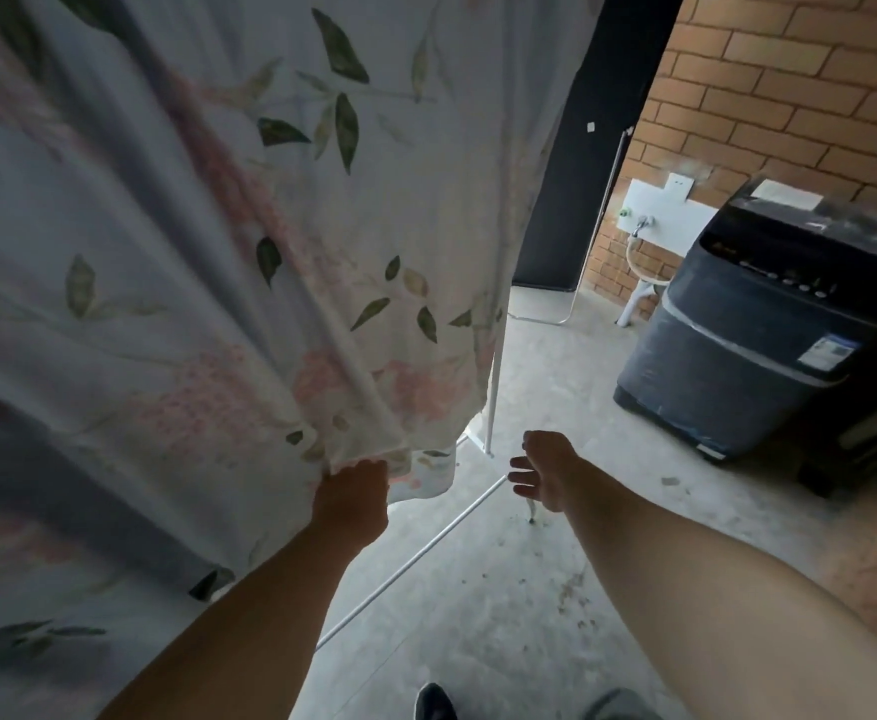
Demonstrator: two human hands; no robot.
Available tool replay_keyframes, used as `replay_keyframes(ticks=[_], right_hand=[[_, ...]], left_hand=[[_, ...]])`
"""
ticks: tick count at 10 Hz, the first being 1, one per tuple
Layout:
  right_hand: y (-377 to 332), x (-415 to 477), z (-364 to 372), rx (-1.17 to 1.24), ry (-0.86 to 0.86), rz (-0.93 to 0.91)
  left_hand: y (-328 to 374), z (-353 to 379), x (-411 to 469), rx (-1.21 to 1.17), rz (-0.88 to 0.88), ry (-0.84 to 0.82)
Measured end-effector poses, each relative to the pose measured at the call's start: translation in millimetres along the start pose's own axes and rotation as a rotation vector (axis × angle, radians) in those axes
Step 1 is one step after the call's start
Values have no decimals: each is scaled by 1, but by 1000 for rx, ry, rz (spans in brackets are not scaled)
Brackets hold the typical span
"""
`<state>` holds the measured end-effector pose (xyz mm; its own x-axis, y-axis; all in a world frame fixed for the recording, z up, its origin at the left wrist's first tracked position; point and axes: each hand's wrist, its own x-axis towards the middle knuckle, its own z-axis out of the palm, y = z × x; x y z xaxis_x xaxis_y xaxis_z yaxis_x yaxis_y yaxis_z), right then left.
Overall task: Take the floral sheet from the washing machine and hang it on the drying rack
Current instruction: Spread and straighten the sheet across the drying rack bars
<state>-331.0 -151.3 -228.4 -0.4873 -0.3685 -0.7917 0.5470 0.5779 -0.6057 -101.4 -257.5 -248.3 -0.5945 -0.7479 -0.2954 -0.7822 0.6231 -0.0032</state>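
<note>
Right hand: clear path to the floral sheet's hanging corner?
Probably yes. The open right hand hovers beside the white floral sheet's corner, empty; only the thin white rack pole stands near the gap.

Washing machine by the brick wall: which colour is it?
Dark grey top-loading washing machine; head view.

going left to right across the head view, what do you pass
floral sheet → left hand, gripping the sheet's bottom edge → right hand, open and holding nothing → washing machine
</note>
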Motion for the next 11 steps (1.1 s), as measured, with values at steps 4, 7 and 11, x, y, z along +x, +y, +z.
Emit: replay_keyframes(ticks=[4, 7, 11], right_hand=[[-56, 128, 14, -163, -262, 91], [-1, 235, 38, -12, -483, 366], [34, 376, 117, 571, -912, -66]], left_hand=[[51, 59, 38, -576, -702, -5], [88, 136, 113, -1266, -1056, 232], [42, 221, 190, -2264, -402, 976]])
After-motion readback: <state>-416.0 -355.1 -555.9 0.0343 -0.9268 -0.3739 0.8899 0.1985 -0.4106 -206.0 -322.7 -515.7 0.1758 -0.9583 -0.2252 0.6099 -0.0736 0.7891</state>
